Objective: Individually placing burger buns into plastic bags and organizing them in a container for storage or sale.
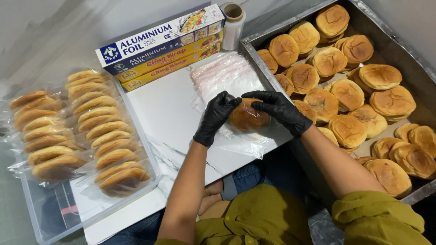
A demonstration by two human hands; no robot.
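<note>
Both my hands wear black gloves and hold one round brown bun (247, 119) inside a clear plastic bag (243, 144) over the white marble board (168, 113). My left hand (217, 115) grips the bun's left side and the bag's top. My right hand (278, 110) covers the bun's right side from above. The bag's loose end trails toward me on the board.
A metal tray (252, 56) on the right holds several unwrapped buns (349, 93). A clear bin (45, 222) on the left holds rows of bagged buns (97, 131). Boxes of foil and cling wrap (163, 45), a film roll (233, 25) and a stack of clear bags (225, 75) lie at the back.
</note>
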